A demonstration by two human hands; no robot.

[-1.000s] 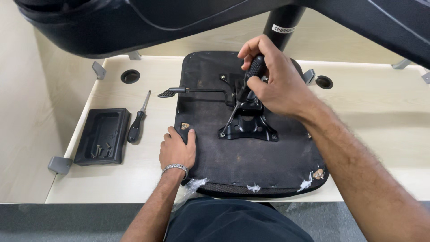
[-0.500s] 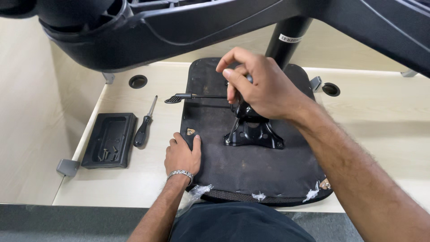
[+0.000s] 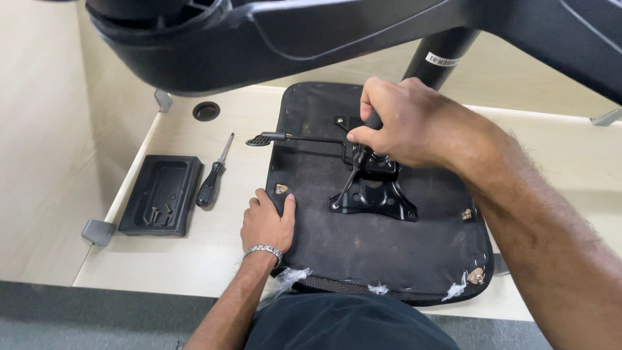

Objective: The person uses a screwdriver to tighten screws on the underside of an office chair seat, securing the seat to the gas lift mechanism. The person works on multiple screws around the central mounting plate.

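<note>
While two hands (image 3: 267, 223) steady one seat (image 3: 389, 259), one screwdriver (image 3: 212, 176) lies beside

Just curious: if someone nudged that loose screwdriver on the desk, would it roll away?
The screwdriver probably rolls sideways a little: its black handle looks rounded and the desk looks smooth and flat. It seems stiff and light, and lies clear of the left hand.

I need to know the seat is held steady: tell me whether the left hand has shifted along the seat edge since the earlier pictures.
No. The left hand rests at the seat pan left edge, beside the brass corner fitting, as before; only the camera moved.
</note>
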